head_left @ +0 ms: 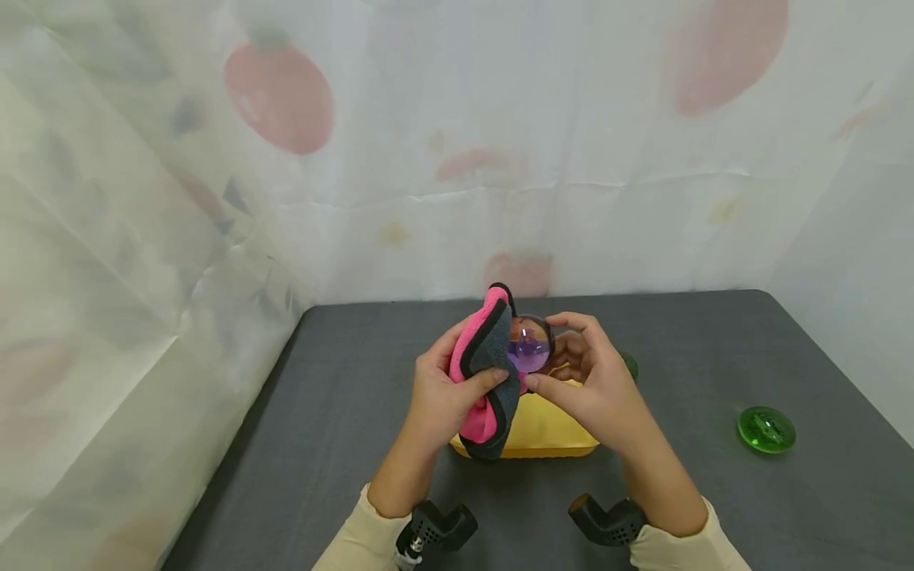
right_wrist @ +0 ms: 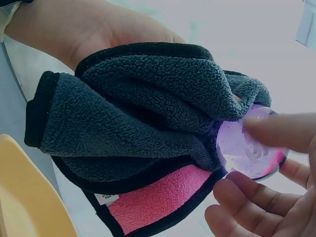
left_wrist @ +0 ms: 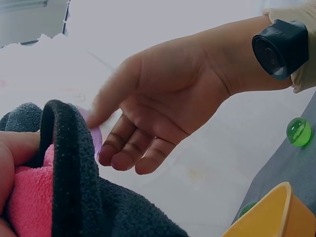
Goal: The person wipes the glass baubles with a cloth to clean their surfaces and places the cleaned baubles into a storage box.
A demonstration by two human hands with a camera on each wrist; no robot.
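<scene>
The left hand (head_left: 439, 388) is clutching a cloth (head_left: 487, 369) (pink one side, grey the other), its grip curled round the folds. The right hand (head_left: 593, 381) is pinching a purple disc (head_left: 529, 346) between thumb and fingertips, the cloth touching the disc's edge. Both are being held above a yellow tray (head_left: 543, 432) on the bench (head_left: 343, 412). A green disc (head_left: 766, 429) is lying well apart to the right.

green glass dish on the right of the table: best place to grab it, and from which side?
Probably from straight above, pinching across the rim of the green glass dish. It lies flat and low on the dark table, round with nothing close beside it, so a side approach would find little wall to grip. The right hand is nearer, but it now holds the purple glass piece.
</scene>
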